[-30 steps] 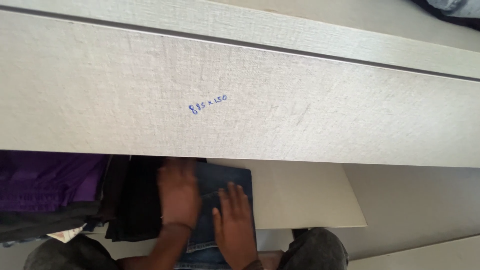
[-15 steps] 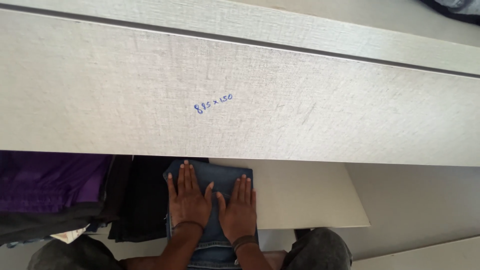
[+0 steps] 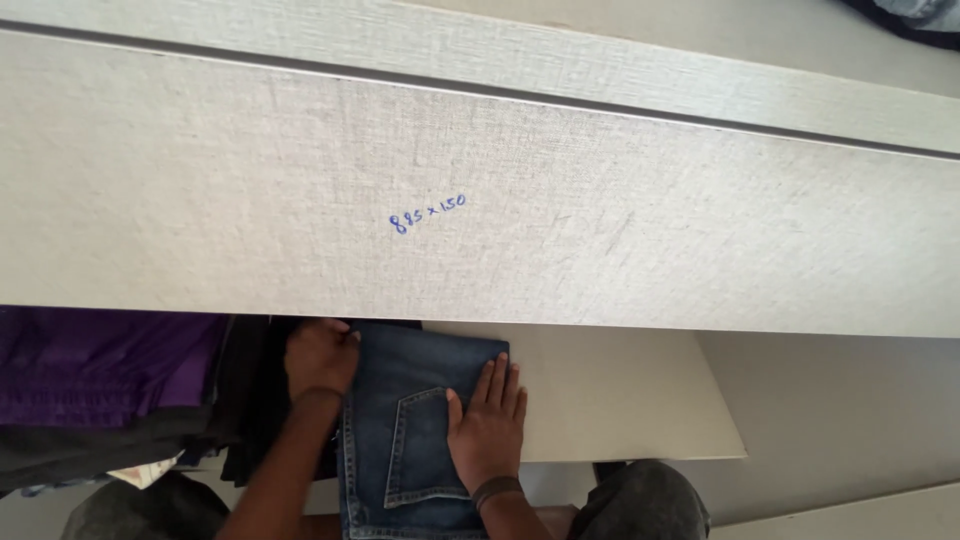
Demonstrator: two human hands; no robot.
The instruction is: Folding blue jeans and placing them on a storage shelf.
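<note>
2 bare hands work on 1 folded pair of blue jeans [image 3: 410, 420], which lies on a pale shelf board [image 3: 610, 400] beneath a wide, pale, textured panel [image 3: 200, 190]. The right hand [image 3: 487, 425] lies flat on the denim, fingers spread and straight, palm pressing down beside 1 stitched back pocket [image 3: 415, 445]; a dark band [image 3: 497, 489] circles its wrist. The left hand [image 3: 320, 355] sits at the jeans' upper left corner with its fingers curled at the denim's edge; whether they pinch the cloth, I cannot tell, since the panel's shadow hides the fingertips.

Just left of the jeans stands 1 stack of dark folded clothes [image 3: 255, 400], and further left lies 1 purple garment [image 3: 100, 365] on top of grey cloth. Above the big panel runs a 2nd pale board [image 3: 650, 70], split from it by a dark groove. Lower right, a plain pale surface [image 3: 850, 420] stretches away, and 2 dark-clad knees show at the bottom edge.

1 short handwritten mark in blue ink [image 3: 427, 213] sits near the middle of the large panel, slanting slightly upward to the right.
</note>
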